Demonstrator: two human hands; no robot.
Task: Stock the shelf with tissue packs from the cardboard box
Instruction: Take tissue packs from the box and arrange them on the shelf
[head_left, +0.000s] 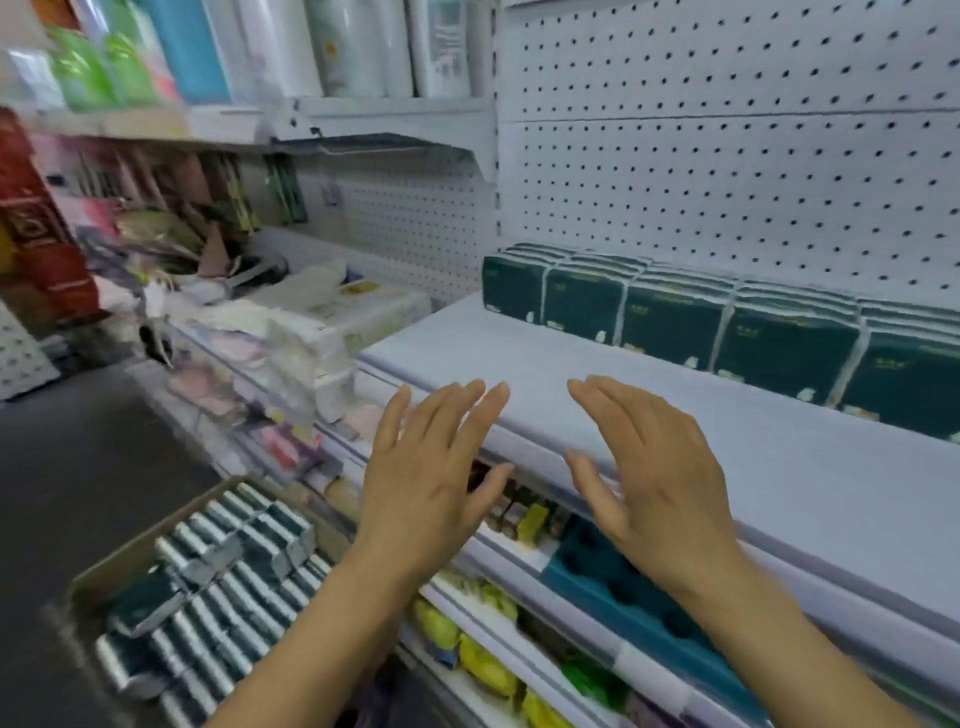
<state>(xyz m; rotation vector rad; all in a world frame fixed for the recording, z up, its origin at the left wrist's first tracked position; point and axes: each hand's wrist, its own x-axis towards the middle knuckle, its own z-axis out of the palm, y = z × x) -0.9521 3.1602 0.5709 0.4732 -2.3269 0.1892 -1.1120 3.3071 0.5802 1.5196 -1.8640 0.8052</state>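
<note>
Tissue packs (727, 332) at shelf (649, 415) back, beyond outstretched empty fingers (467, 410).

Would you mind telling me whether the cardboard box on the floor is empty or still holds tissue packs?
Still well filled: the open cardboard box shows dark green tissue packs piled across its whole visible interior.

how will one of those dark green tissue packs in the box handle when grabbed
The dark green plastic-wrapped tissue packs in the brown cardboard box probably feel light and squashy. Their glossy film may slip in the fingers. Being blocky, like the row on the white shelf, they likely won't roll.
</note>
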